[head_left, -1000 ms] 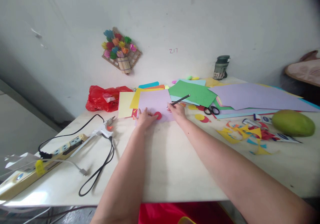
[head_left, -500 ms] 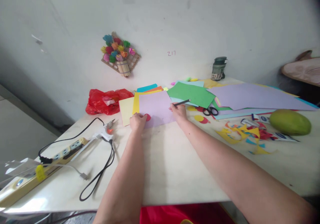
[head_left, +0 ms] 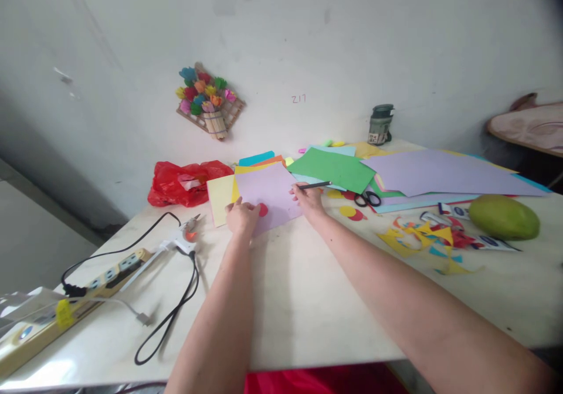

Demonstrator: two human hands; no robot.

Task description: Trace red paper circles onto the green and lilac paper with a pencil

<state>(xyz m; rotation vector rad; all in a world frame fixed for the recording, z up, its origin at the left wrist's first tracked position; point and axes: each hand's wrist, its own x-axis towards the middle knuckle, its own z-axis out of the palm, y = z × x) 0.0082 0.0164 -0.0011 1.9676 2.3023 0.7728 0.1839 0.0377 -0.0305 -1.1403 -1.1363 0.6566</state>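
Head view, work surface: white table [head_left: 303, 300], the paper stock gathered toward the far edge by the wall.
My left hand [head_left: 241, 216]: fingers curled and pressing down at the near-left corner of the lilac sheet [head_left: 269, 192]; nothing gripped that I can see, only a flat hold on the paper.
Red disc [head_left: 263, 209]: lies on the lilac sheet, touching my left fingertips at their 3 o'clock.
My right hand [head_left: 308, 197]: closed in a writing grip around the pencil [head_left: 314, 185], resting at the sheet's right edge.
Pencil: lies low, its free end pointing to 3 o'clock from my knuckles; whether the tip meets the paper I cannot tell.
Lilac sheet, position: between my two hands, lying over a pale yellow sheet [head_left: 219, 194] that shows at its 9 o'clock.
Green sheet [head_left: 336, 168]: at 2 o'clock of my right hand, overlapping other coloured paper.
Scissors [head_left: 368, 198]: at 3 o'clock of my right hand, near, not touching.
Paper scraps [head_left: 422, 235]: yellow, red and blue offcuts, well apart at 4 o'clock.
Mango [head_left: 504, 217]: beyond the scraps, far right.
Glue gun [head_left: 182, 237]: at 8 o'clock of my left hand, on its cord beside the power strip [head_left: 70, 300].
Red bag [head_left: 185, 180]: at 10 o'clock, by the wall.
Handling, my judgement: I keep the left palm's weight on the sheet so it cannot creep, pin the disc flat with the fingertips, and hold the pencil upright and close against the disc's rim so any line runs true.
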